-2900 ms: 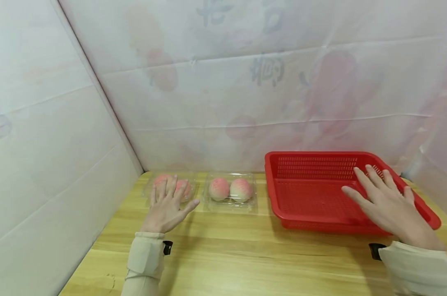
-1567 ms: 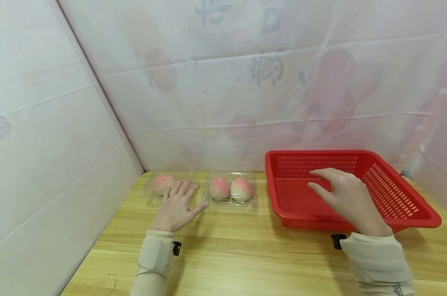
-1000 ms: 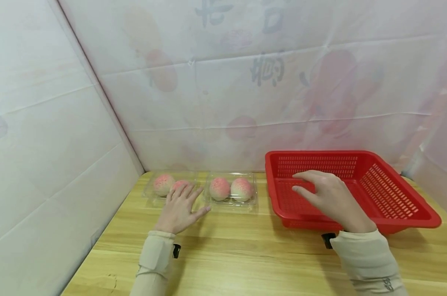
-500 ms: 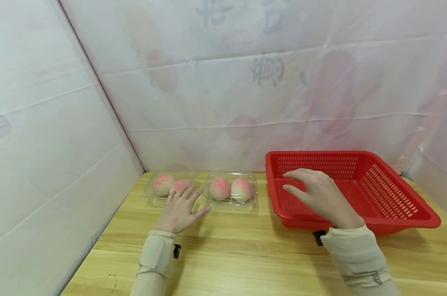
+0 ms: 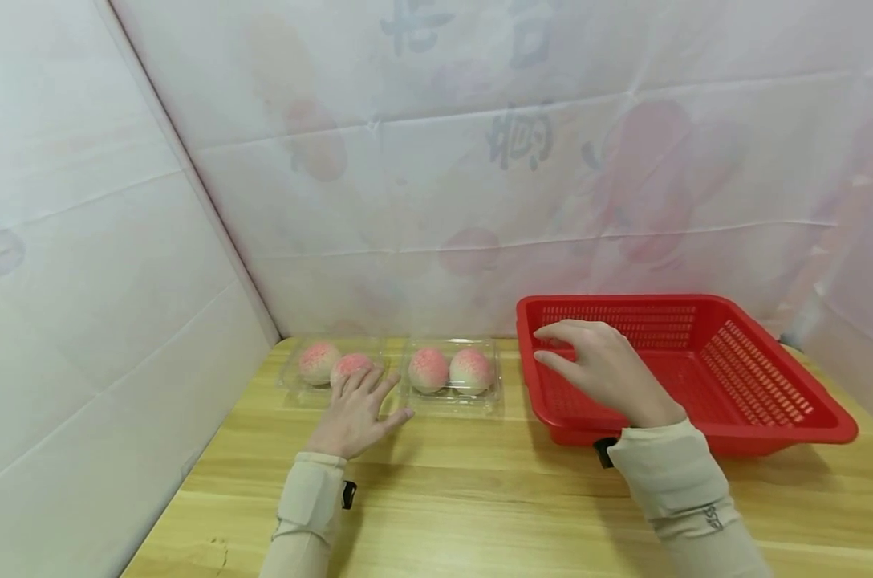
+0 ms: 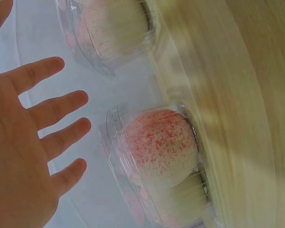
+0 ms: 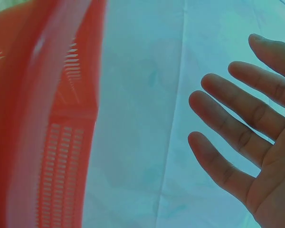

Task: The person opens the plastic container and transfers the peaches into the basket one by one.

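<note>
Two clear plastic clamshell boxes stand side by side at the back of the table, each holding two pink-and-white peach-shaped buns. My left hand hovers in front of the left box, fingers spread, holding nothing. In the left wrist view the same hand is apart from the packed bun. Right of it sits the other box. My right hand is above the left part of a red plastic basket, thumb and fingers apart. The right wrist view shows the palm with nothing in it.
The wooden table extends in front of the boxes and the basket. A pale printed cloth wall rises directly behind them. Another white wall borders the table's left side.
My right hand has moved left, from the basket's right part to over its left part, its fingers less spread. The left hand has shifted slightly right and closer to me. Boxes and basket stay put.
</note>
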`<state>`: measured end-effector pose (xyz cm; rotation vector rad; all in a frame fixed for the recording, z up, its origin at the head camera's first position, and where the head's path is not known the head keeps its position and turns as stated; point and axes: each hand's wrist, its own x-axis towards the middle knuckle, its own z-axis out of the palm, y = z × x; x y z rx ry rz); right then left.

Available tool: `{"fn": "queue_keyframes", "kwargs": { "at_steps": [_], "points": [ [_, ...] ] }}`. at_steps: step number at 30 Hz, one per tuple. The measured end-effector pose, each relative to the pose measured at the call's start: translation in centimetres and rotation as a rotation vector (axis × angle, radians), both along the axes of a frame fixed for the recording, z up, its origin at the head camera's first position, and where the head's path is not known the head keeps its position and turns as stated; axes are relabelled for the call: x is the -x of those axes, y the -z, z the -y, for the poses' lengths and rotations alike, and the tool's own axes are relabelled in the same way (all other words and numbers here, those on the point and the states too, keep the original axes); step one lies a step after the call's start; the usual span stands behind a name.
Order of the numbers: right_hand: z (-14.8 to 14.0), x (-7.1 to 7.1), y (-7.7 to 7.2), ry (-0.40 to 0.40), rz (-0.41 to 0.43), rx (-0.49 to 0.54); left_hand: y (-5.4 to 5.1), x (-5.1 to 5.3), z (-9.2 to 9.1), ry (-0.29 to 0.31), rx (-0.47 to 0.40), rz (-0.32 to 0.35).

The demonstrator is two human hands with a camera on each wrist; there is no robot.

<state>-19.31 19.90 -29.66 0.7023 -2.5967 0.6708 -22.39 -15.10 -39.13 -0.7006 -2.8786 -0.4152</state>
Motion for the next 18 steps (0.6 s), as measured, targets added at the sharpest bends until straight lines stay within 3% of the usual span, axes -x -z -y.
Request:
{"fn": "queue_keyframes", "kwargs": {
  "at_steps": [13,18],
  "points": [
    [1.7,1.7,0.8,-0.016,0.024,-0.008,0.6,0.2,-0.4,0.015,-0.03,0.015],
    [2.3,2.0,1.0,-0.029,0.015,-0.007,1.0,0.6,-0.5,0.039,-0.035,-0.027]
  ]
}}
